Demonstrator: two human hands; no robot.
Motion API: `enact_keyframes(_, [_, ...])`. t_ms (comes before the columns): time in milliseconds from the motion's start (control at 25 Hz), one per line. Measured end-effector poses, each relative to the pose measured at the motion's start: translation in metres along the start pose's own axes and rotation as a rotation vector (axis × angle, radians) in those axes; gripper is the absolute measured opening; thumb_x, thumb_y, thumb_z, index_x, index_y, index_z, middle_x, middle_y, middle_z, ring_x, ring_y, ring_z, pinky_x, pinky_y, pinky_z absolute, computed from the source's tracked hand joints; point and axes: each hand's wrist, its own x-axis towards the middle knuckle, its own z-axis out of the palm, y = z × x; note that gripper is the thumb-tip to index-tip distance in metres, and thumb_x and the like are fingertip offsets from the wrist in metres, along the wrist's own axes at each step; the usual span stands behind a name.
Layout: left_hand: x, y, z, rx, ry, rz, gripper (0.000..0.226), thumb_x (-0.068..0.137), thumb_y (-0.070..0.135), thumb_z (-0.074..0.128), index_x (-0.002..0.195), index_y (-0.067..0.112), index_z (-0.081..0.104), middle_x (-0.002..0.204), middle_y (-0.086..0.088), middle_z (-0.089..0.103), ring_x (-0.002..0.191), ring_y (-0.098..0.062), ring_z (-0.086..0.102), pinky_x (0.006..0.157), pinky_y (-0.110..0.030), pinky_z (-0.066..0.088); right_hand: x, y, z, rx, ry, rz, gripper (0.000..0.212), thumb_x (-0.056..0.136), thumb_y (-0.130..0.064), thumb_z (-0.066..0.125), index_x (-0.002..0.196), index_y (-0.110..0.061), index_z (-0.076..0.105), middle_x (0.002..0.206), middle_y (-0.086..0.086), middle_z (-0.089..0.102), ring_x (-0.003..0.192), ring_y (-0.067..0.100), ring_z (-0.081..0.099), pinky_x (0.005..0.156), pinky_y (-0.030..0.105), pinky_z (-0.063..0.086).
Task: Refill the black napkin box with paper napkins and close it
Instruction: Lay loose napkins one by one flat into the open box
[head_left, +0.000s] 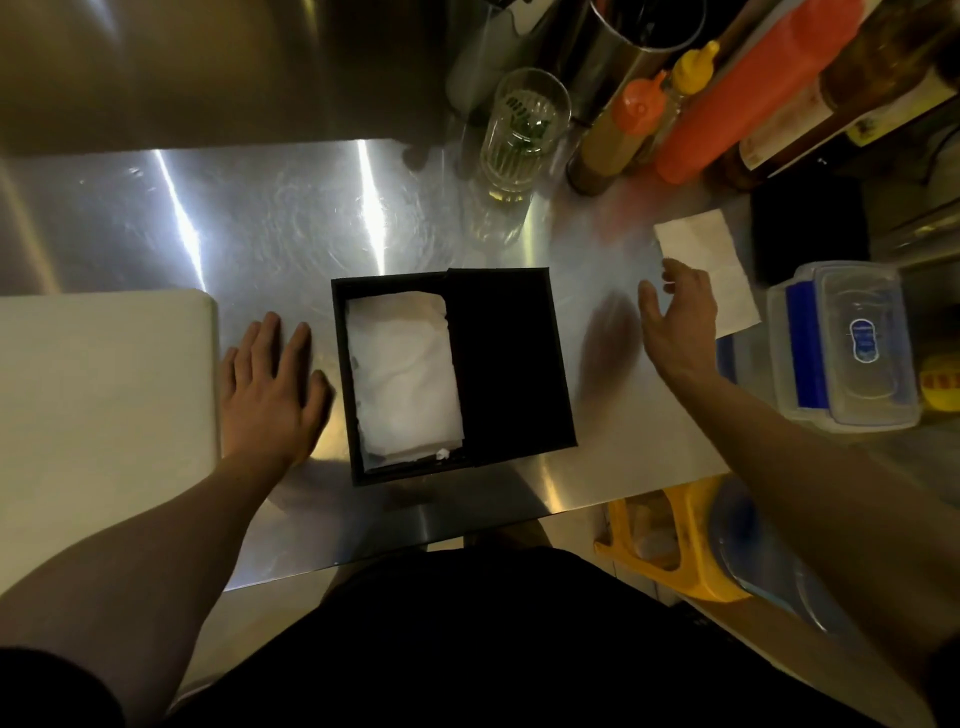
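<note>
The black napkin box (345, 374) sits in the middle of the steel counter. Its black lid (511, 358) covers the right half; the left half is uncovered and shows a stack of white napkins (402, 376) inside. My left hand (272, 387) lies flat on the counter just left of the box, fingers spread, holding nothing. My right hand (678, 322) hovers right of the box, fingers apart, its fingertips over the near edge of a loose white napkin (711, 260) lying on the counter. I cannot tell whether the fingers touch that napkin.
A white board (104, 395) lies at the left. A ribbed glass (522, 137), squeeze bottles (727, 109) and metal cylinders stand at the back. Clear plastic containers with blue clips (841, 348) sit at the right. A yellow stool (680, 545) stands below the counter edge.
</note>
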Motion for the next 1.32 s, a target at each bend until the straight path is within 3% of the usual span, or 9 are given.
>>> enact_keyframes(160, [0.001,0.001,-0.001,0.002,0.004,0.003,0.059,0.095,0.040,0.033,0.149,0.015,0.037,0.159,-0.019,0.026,0.147,-0.036,0.019,0.119,-0.049,0.014,0.019,0.027,-0.002,-0.062,0.019,0.069,0.045,0.096,-0.036,0.049,0.134,-0.011,0.049,0.131,0.014,0.050,0.114,0.028,0.054,0.097,0.043,0.046])
enact_keyframes(400, [0.002,0.001,0.000,0.015,0.004,-0.011,0.059,0.095,0.040,0.034,0.148,0.016,0.038,0.158,-0.019,0.028,0.146,-0.037,0.023,0.118,-0.050,0.017,0.035,0.052,-0.006,-0.157,-0.008,0.135,0.042,0.096,-0.034,0.050,0.134,-0.015,0.050,0.138,0.013,0.046,0.124,0.030,0.047,0.106,0.046,0.040])
enact_keyframes(520, [0.001,0.000,0.001,0.018,0.011,-0.003,0.059,0.094,0.040,0.036,0.148,0.015,0.038,0.158,-0.019,0.027,0.146,-0.038,0.022,0.119,-0.050,0.016,0.041,0.052,-0.007,-0.224,0.020,0.149,0.041,0.097,-0.031,0.050,0.133,-0.012,0.052,0.139,0.016,0.045,0.128,0.034,0.042,0.108,0.046,0.035])
enact_keyframes(840, [0.002,0.002,0.001,0.024,-0.010,-0.023,0.062,0.094,0.042,0.034,0.150,0.016,0.037,0.160,-0.017,0.024,0.147,-0.038,0.020,0.119,-0.049,0.013,0.059,0.053,-0.008,-0.269,0.006,0.171,0.038,0.099,-0.028,0.047,0.131,-0.009,0.052,0.135,0.017,0.046,0.122,0.033,0.046,0.104,0.043,0.038])
enact_keyframes(1040, [0.004,0.003,0.001,0.020,0.010,-0.011,0.061,0.094,0.041,0.034,0.148,0.014,0.040,0.158,-0.019,0.027,0.145,-0.040,0.023,0.118,-0.048,0.014,0.071,0.055,-0.007,-0.275,0.020,0.197,0.026,0.100,-0.025,0.044,0.106,-0.005,0.060,0.118,0.019,0.054,0.101,0.035,0.057,0.090,0.041,0.045])
enact_keyframes(1320, [0.001,0.004,0.001,0.012,-0.004,-0.031,0.063,0.093,0.043,0.033,0.149,0.015,0.038,0.159,-0.018,0.025,0.146,-0.039,0.021,0.119,-0.045,0.009,0.074,0.061,-0.011,-0.179,0.012,0.187,0.025,0.098,-0.023,0.049,0.114,-0.012,0.065,0.116,0.014,0.063,0.104,0.031,0.063,0.094,0.042,0.050])
